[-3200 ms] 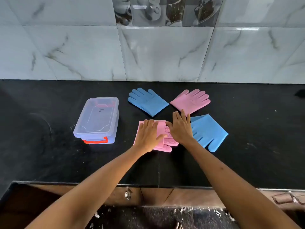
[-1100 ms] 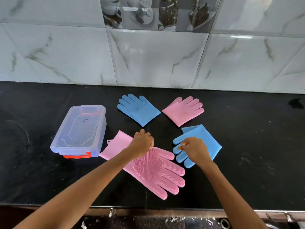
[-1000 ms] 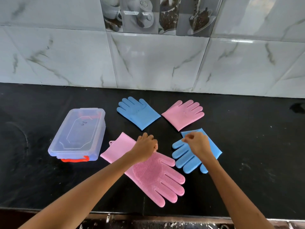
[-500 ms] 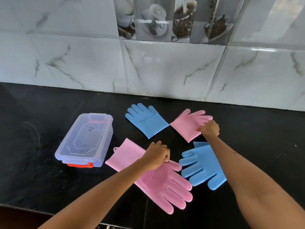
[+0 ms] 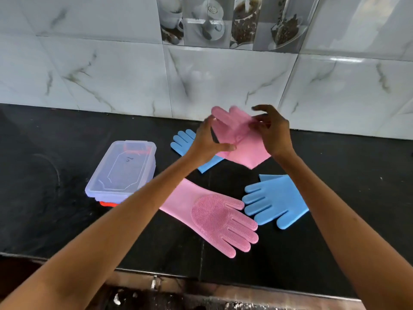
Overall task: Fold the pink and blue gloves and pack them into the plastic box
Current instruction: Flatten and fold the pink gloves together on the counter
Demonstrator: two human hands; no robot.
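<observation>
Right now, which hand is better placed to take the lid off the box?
Left. The left hand is on the side of the lidded plastic box; the right hand is farther off. Both hold the raised pink glove.

A black table [image 5: 55,135] carries a lidded clear plastic box [image 5: 121,171] at left — beside it one flat pink glove [image 5: 214,217] and two blue gloves [image 5: 274,201], [image 5: 183,140].

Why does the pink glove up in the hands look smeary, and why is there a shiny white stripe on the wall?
In the head view, the held pink glove is motion-blurred at its fingertips, as are the right hand's fingers; the pink glove on the counter stays sharp. The white stripe is light glaring off a glossy tile, and the wide lens bends the tile lines.
</observation>
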